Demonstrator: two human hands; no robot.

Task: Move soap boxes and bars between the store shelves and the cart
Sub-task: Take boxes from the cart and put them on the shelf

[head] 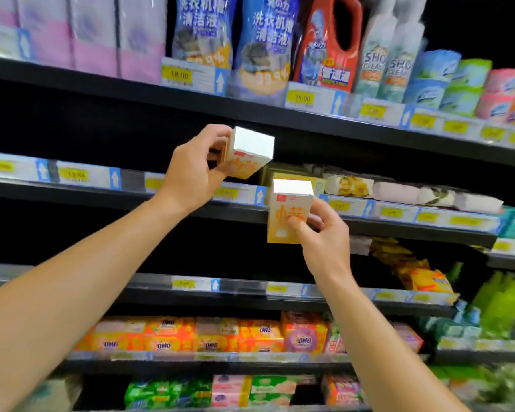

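1. Head view: my left hand [191, 171] grips a small orange-and-white cardboard soap box [249, 153], tilted, level with the black metal shelf [101, 191].
2. My right hand [321, 233] pinches a second identical box [289, 211], upright, just before the shelf edge, nearer the stacked soaps.

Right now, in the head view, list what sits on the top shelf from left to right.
Pink-and-white wrapped packs → two blue pouches with Chinese print → red jug → two pale bottles → blue packs → green packs → pink packs.
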